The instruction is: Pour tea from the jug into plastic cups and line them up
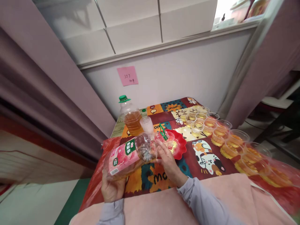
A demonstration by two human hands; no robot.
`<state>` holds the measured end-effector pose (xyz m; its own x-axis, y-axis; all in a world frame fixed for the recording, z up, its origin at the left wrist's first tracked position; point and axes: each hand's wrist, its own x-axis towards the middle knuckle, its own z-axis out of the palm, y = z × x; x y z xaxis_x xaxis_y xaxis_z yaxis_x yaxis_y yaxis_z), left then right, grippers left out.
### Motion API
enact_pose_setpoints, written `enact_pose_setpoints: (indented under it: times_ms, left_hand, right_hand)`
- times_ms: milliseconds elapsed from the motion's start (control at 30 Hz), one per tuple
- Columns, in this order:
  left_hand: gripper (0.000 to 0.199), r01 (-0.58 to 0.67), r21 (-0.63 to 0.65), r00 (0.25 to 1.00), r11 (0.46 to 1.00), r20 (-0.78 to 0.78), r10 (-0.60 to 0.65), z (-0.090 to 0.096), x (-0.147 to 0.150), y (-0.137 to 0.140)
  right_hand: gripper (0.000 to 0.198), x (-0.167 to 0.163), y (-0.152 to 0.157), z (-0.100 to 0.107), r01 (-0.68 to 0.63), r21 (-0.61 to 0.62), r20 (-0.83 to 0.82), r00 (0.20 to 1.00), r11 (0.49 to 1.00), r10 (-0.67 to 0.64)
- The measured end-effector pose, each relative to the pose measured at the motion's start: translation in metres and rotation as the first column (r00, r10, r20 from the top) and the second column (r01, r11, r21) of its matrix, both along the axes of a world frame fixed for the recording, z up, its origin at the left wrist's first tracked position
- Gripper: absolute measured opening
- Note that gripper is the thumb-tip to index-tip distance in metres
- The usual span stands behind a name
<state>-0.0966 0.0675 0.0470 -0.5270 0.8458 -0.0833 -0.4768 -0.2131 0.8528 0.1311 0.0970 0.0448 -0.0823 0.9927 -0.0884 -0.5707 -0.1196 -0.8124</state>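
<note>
A large clear plastic bottle (126, 154) with a pink label lies tilted across my hands, its neck end toward the right. My left hand (113, 187) is wrapped around its base from below. The fingers of my right hand (167, 159) close on the neck end, where clear plastic overlaps and details are hard to make out. Just beyond is a red scalloped dish (181, 145), with a clear cup rim and a green strip (163, 132) over it. A stack of clear cups (147, 124) stands behind the bottle.
A green-capped jug (132, 120) of amber liquid stands at the back left. Several clear cups of yellow liquid (209, 125) line the right side. A patterned cloth (154, 118) covers the table, with a pink cloth (159, 206) at the front and red plastic (93, 175) along the left.
</note>
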Motion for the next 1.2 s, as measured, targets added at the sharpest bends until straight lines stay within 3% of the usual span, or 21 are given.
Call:
enact_pose_setpoints:
  times_ms: [167,333,600,1200]
  left_hand:
    - [0.053,0.006,-0.045,1.0,0.999,0.027,-0.005,-0.002,-0.004,0.003]
    - [0.06,0.024,-0.007,0.999,1.0,0.031,-0.024,-0.008,-0.009,0.003]
    - [0.053,-0.023,-0.058,0.999,0.998,-0.026,0.022,-0.024,-0.019,0.005]
    - [0.055,0.008,0.026,0.997,1.0,-0.081,-0.006,-0.022,-0.015,0.005]
  right_hand:
    - [0.084,-0.001,0.003,-0.003,0.0,-0.026,-0.038,0.999,1.0,-0.001]
    - [0.078,-0.003,0.004,-0.007,-0.03,-0.024,-0.091,0.995,0.999,0.028]
    - [0.071,-0.006,0.004,-0.008,-0.064,-0.016,-0.132,0.989,0.998,0.061]
    - [0.064,-0.001,0.005,-0.004,-0.092,-0.037,-0.128,0.988,0.995,0.086]
